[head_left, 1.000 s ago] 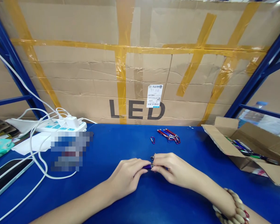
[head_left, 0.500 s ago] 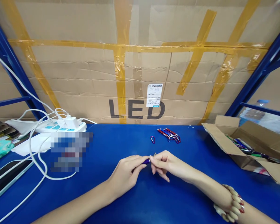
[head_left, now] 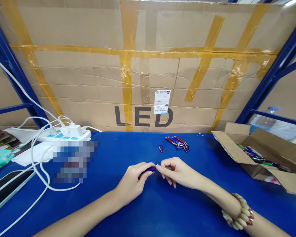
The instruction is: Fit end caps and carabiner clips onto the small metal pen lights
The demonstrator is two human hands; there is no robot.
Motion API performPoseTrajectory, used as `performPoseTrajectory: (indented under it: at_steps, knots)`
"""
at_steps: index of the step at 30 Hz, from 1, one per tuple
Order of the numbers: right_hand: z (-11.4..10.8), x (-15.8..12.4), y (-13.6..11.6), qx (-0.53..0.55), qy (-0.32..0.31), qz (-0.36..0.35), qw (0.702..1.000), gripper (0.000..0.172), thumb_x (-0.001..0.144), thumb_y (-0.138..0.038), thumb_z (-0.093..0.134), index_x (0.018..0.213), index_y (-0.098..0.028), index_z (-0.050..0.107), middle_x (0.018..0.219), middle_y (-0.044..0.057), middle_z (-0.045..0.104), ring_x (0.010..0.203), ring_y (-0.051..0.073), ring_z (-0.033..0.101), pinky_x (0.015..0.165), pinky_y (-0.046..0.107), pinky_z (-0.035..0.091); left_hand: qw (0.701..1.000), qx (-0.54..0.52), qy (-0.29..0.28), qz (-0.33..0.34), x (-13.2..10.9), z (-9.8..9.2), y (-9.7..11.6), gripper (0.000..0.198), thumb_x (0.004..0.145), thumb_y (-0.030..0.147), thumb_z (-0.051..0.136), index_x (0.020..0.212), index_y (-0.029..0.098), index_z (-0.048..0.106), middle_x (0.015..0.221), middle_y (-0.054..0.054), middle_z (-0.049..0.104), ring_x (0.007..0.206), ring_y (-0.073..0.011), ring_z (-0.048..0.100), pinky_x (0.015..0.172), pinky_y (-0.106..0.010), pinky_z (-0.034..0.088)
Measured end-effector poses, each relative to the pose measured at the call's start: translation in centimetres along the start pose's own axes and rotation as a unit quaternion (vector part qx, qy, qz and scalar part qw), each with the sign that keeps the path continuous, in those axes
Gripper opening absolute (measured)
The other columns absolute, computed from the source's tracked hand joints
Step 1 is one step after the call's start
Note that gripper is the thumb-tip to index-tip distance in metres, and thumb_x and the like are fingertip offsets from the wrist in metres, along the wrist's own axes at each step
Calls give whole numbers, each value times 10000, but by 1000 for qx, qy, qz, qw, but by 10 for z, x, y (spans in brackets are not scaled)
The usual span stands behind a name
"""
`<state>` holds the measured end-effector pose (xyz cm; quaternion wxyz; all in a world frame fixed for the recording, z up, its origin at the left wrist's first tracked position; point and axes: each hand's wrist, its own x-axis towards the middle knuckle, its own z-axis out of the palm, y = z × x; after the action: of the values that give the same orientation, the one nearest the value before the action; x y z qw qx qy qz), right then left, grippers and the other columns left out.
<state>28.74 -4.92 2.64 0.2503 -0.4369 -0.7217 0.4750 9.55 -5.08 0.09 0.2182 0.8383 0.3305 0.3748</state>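
Note:
My left hand (head_left: pixel 135 179) is closed around a slim, shiny purple tube (head_left: pixel 149 169). Most of the tube is hidden in the palm, and its right end sticks out past the fingertips. At that end, my right hand (head_left: pixel 176 169) pinches a small silvery piece (head_left: pixel 157 165) between thumb and forefinger, its other fingers curled loosely. Whether this piece is joined to the tube I cannot tell. Just beyond the hands, a single red-and-blue carabiner (head_left: pixel 160 148) lies on the blue table (head_left: pixel 128 148). To its right are several slim red and blue tubes (head_left: pixel 174 141) with carabiners clipped on.
An open cardboard box (head_left: pixel 233 151) holding several pen-like tubes (head_left: pixel 259 156) stands at right. At left are a white power strip (head_left: pixel 69 135) with looping cables, a phone (head_left: pixel 10 187) and a blurred-out patch. A large taped carton (head_left: pixel 101 85) stands behind the table.
My right hand's fingertips have shifted slightly along the tube's end, and more of the purple tube shows by my left hand. The view has tilted up a little.

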Motion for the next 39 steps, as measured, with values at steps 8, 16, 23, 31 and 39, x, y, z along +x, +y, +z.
performPoseTrajectory:
  at_steps: [8,16,23,31,39]
  knots:
    - [0,-4,-1,-110,10,-53,992,404,943,-409,340,622,-177,420,533,-48,421,445,74,413,454,197,353,999,-30,-6,-14,0,-1,1,196,899,136,449,997,172,615,871,-21,694,701,-123,640,686,-197,489]
    - [-2,-8,-9,-228,25,-152,962,353,981,-331,304,690,-180,435,717,-19,481,666,102,439,641,226,346,999,-31,12,5,-1,-1,2,166,884,115,477,961,165,615,812,-9,698,646,-110,650,632,-177,507]
    - [-6,-11,-10,-236,-24,-157,959,376,977,-339,306,650,-175,394,678,-20,455,652,104,408,625,237,339,996,6,43,80,-3,-2,-1,188,862,104,524,1001,161,636,886,-49,729,766,-150,688,725,-217,537]
    - [11,-9,-6,139,-73,8,988,471,833,-581,458,596,-187,358,475,-91,279,379,43,276,333,165,344,968,93,85,217,-9,0,-5,332,875,58,480,1186,153,549,979,-111,725,752,-189,687,656,-288,555]
    - [18,-2,-6,116,18,-15,993,474,798,-614,485,622,-179,416,453,-93,335,339,35,330,300,141,335,989,39,84,114,-3,-2,8,250,880,83,459,1025,156,650,766,-47,698,652,-138,648,627,-207,529]
